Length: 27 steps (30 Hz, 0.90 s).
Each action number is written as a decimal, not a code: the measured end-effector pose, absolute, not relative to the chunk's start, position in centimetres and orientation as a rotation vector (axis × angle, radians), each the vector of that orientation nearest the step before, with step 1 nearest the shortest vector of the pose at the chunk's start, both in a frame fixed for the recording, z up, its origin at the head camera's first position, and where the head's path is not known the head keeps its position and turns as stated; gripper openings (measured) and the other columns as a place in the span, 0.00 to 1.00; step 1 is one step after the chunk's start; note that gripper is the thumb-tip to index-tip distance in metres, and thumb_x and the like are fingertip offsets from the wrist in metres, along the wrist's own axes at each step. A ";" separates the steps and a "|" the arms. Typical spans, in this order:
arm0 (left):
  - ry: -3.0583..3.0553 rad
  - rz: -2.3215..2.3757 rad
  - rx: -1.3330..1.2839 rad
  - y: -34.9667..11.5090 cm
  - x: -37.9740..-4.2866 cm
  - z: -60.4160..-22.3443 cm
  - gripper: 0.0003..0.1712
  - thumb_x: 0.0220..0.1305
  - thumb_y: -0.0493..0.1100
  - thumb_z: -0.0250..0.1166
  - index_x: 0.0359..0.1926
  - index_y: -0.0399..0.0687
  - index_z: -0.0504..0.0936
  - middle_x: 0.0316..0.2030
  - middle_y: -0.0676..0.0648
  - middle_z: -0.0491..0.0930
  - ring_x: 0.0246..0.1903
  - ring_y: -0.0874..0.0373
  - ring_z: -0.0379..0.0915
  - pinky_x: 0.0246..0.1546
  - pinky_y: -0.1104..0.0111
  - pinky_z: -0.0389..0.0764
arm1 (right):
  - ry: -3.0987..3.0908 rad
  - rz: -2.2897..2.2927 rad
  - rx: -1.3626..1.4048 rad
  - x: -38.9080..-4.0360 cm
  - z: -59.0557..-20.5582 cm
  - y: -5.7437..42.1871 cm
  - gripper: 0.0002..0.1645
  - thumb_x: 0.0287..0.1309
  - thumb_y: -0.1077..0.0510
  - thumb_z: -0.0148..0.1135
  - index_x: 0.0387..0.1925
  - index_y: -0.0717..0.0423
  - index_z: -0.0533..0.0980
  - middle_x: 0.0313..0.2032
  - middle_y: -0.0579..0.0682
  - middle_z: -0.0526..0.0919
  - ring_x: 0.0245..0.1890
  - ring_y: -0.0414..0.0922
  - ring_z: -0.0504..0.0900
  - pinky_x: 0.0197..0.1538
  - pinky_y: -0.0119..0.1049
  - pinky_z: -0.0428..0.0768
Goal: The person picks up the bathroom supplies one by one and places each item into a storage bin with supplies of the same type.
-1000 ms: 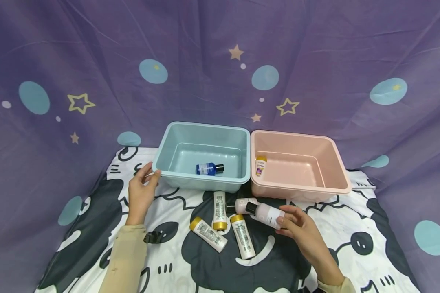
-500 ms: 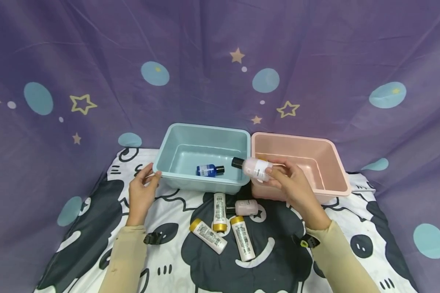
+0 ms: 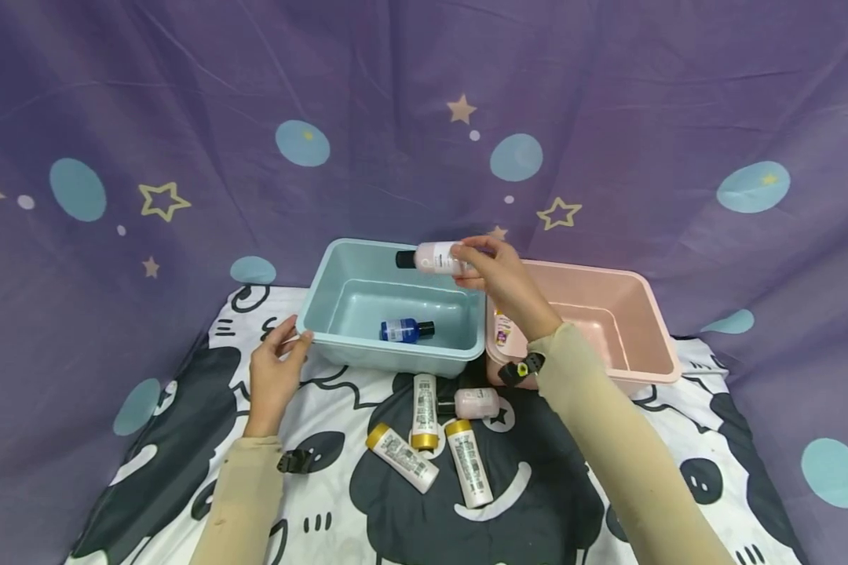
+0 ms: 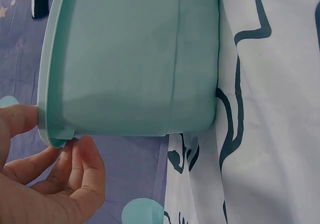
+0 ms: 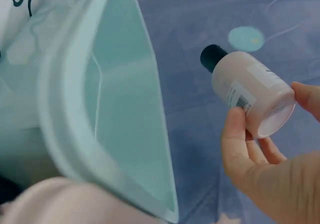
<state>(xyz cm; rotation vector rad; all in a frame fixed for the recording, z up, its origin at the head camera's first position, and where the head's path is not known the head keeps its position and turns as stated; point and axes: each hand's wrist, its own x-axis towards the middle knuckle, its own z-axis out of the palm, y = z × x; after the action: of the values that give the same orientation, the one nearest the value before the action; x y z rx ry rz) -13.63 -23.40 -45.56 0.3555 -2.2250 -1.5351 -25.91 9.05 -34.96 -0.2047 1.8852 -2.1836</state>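
Observation:
My right hand [image 3: 491,271] pinches a pale pink bottle with a black cap [image 3: 429,257] [image 5: 247,91] by its base, holding it level above the blue bin [image 3: 339,271]. A blue bottle [image 3: 405,329] lies inside that bin. My left hand [image 3: 274,375] [image 4: 45,179] holds the bin's near left corner [image 4: 52,134], thumb on the rim and fingers under it. The pink bin [image 3: 643,314] stands to the right of the blue one, with a gold-capped bottle [image 3: 503,329] in its left end.
On the black-and-white cloth [image 3: 184,439] in front of the bins lie three white gold-capped bottles [image 3: 424,400] [image 3: 400,457] [image 3: 469,463] and one pink bottle [image 3: 471,402]. A purple star-patterned sheet [image 3: 184,118] hangs behind.
My right hand has lifted the pink bottle off the cloth and carried it up and left, past the pink bin to above the blue bin. My left hand has stayed on the bin's corner.

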 end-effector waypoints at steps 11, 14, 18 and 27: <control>-2.222 -1.537 0.337 -23.5 -13.5 -45.6 0.28 0.70 0.47 0.66 0.66 0.39 0.75 0.55 0.38 0.80 0.47 0.48 0.78 0.34 0.82 0.79 | 1.930 -2.064 -0.029 -30.8 -37.2 5.3 0.30 0.62 0.53 0.70 0.59 0.63 0.69 0.55 0.60 0.75 0.33 0.49 0.83 0.56 0.52 0.80; -2.218 -1.544 0.329 -23.5 -13.5 -45.7 0.28 0.70 0.47 0.66 0.66 0.39 0.76 0.55 0.39 0.81 0.47 0.48 0.79 0.35 0.82 0.79 | 1.954 -2.055 -0.007 -31.3 -37.7 5.1 0.29 0.62 0.54 0.69 0.58 0.63 0.70 0.54 0.58 0.75 0.34 0.47 0.83 0.56 0.51 0.80; -2.223 -1.542 0.329 -23.4 -13.5 -45.7 0.28 0.69 0.48 0.66 0.66 0.40 0.76 0.55 0.40 0.81 0.46 0.49 0.78 0.35 0.82 0.79 | 1.934 -2.108 0.009 -31.7 -38.1 5.2 0.26 0.64 0.58 0.68 0.57 0.64 0.70 0.53 0.59 0.76 0.36 0.48 0.83 0.58 0.51 0.79; -2.219 -1.519 0.349 -23.4 -13.6 -45.6 0.28 0.70 0.48 0.66 0.66 0.41 0.76 0.54 0.40 0.81 0.45 0.48 0.79 0.34 0.81 0.79 | 1.946 -2.180 -0.114 -29.4 -37.2 6.8 0.23 0.67 0.58 0.64 0.58 0.65 0.73 0.52 0.61 0.79 0.38 0.51 0.85 0.51 0.46 0.84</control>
<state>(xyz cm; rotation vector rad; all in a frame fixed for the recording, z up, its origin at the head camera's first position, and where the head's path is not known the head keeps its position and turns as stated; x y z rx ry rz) -13.62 -23.45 -45.63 0.3490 -2.2185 -1.5195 -29.43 6.81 -37.22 -0.1142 1.9462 -2.1804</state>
